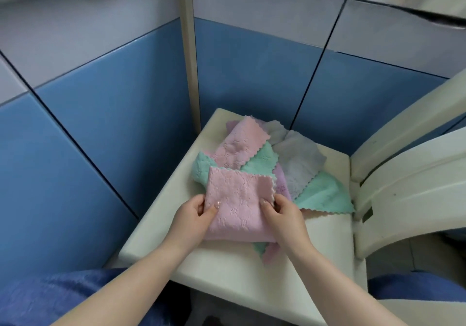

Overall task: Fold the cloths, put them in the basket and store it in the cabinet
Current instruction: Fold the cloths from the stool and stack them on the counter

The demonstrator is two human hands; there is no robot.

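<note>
Several scalloped microfibre cloths (272,164), pink, mint green, grey and lilac, lie heaped on the cream plastic chair seat (227,270). No basket shows. Nearest me on that seat, atop the heap, is the folded pink cloth (239,204). My left hand (194,217) pinches its left edge, thumb on top; my right hand (285,214) pinches its right edge, fingers curled.
</note>
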